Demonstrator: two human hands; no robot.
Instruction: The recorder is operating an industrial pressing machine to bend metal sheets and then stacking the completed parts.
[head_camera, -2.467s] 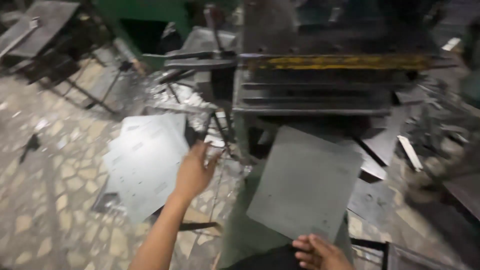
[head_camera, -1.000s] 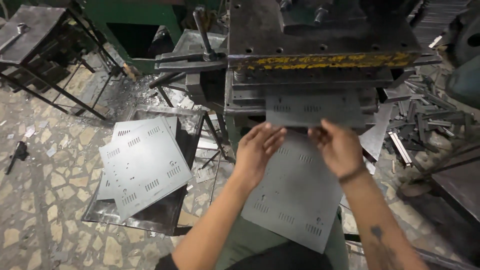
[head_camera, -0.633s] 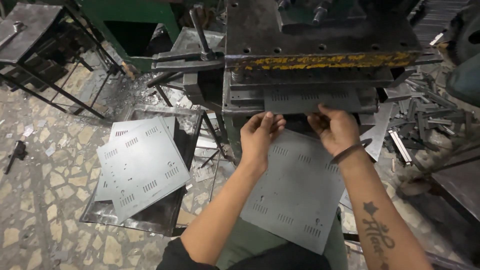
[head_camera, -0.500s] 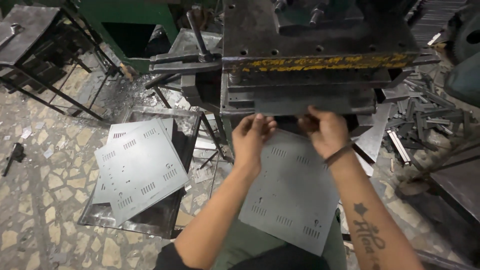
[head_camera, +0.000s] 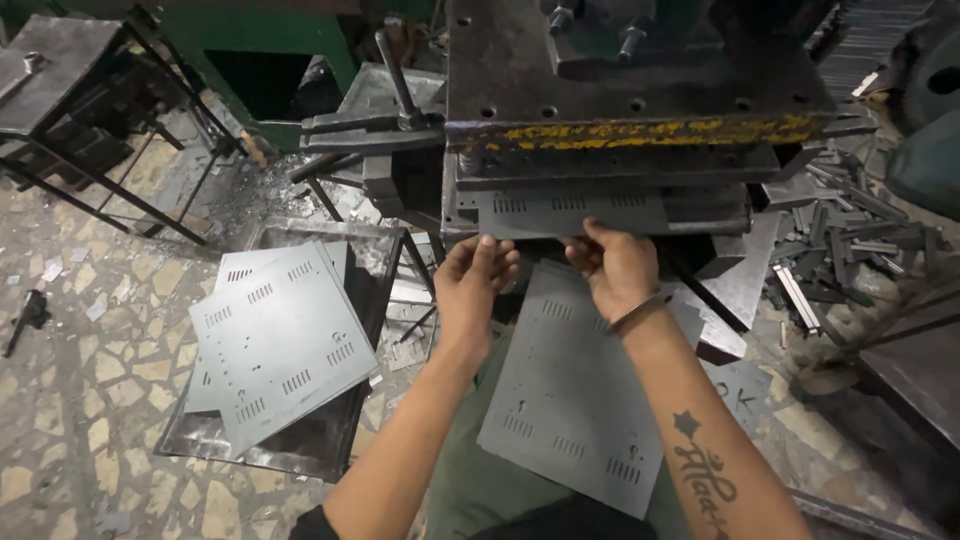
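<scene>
Left hand (head_camera: 478, 282) and right hand (head_camera: 615, 270) pinched on near edge of slotted metal sheet (head_camera: 575, 213) lying in press (head_camera: 630, 130); punched sheets (head_camera: 280, 340) stacked on floor tray (head_camera: 330, 455).

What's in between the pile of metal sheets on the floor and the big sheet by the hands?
In the head view, thin dark stand legs and small metal scraps lie between the pile and the big sheet.

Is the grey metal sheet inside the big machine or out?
Partly in: the sheet has its far edge under the press, the rest sticking out toward the hands.
</scene>
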